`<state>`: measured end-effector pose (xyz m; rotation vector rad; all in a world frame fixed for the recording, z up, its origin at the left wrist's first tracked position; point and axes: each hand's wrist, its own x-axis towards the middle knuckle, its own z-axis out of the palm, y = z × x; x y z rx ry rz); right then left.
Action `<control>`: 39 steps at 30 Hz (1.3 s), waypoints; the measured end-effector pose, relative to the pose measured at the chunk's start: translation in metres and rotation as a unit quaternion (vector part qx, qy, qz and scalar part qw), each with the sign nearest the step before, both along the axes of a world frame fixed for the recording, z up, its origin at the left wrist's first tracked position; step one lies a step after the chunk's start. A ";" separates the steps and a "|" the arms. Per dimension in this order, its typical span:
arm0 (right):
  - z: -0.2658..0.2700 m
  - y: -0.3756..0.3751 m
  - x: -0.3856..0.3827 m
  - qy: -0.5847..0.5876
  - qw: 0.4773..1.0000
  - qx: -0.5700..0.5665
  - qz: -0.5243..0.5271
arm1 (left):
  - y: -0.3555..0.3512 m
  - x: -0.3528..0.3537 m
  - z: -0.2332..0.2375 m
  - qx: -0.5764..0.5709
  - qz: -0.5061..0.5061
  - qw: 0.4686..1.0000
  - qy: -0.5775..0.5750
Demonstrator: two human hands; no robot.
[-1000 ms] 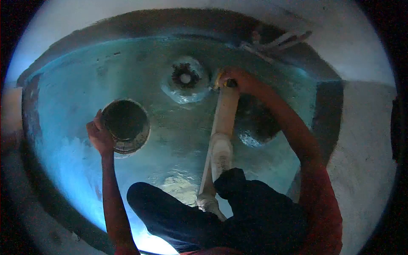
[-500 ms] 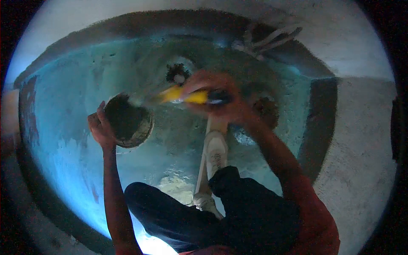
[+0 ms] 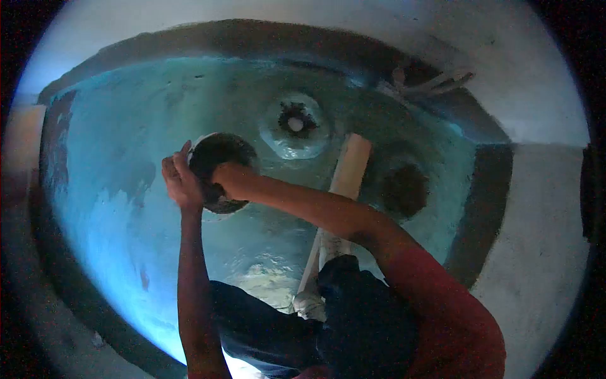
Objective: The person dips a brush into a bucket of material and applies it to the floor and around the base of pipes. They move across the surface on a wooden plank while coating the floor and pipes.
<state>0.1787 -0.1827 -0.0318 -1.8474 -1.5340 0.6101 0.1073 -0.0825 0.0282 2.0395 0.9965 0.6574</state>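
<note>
1 bucket (image 3: 214, 148) on green floor (image 3: 126, 151). L hand (image 3: 181, 180) at its L rim, fingers part-curled, holding edge. R hand (image 3: 232, 180) in its mouth; fingers hidden, grip can't tell. 1 plank (image 3: 352, 165) R of bucket, open floor btwn, R forearm (image 3: 303, 201) across. 2 shoes (image 3: 309, 306) below-R.

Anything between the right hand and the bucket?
Nothing visible. The right hand is in the bucket's mouth, fingertips hidden. The left hand grips the rim from the left side, out of its path; the plank lies off to the right.
</note>
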 end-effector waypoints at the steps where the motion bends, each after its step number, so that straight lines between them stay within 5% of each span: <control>1: 0.003 -0.004 0.000 0.010 1.000 -0.003 0.005 | 0.004 -0.003 -0.008 -0.009 -0.006 0.999 -0.034; 4: 0.024 -0.017 0.012 0.202 0.978 0.000 -0.048 | 0.013 -0.010 -0.025 -0.022 -0.018 0.996 -0.079; 7: 0.028 -0.032 0.018 0.303 0.939 0.137 -0.087 | 0.019 -0.009 -0.027 -0.006 -0.010 0.999 -0.048; 9: 0.038 -0.048 0.023 0.351 0.916 0.135 -0.143 | 0.023 -0.012 -0.029 0.004 -0.008 0.999 -0.052; 11: 0.073 -0.070 0.032 0.274 0.930 0.161 -0.182 | 0.024 -0.018 -0.026 0.014 -0.002 0.999 -0.030; 15: 0.127 -0.107 0.042 0.366 0.872 0.117 -0.303 | 0.020 -0.021 -0.012 0.055 0.018 0.997 0.059; 24: 0.153 -0.076 0.115 0.178 0.920 0.069 -0.342 | 0.023 -0.024 -0.023 0.087 0.057 0.992 0.067; 33: 0.025 -0.037 0.116 0.061 0.978 -0.171 -0.103 | 0.022 -0.039 -0.022 0.068 0.124 0.989 0.044; 39: -0.020 0.003 0.172 -0.256 0.963 -0.009 -0.082 | 0.026 -0.051 -0.032 0.103 0.135 0.984 0.055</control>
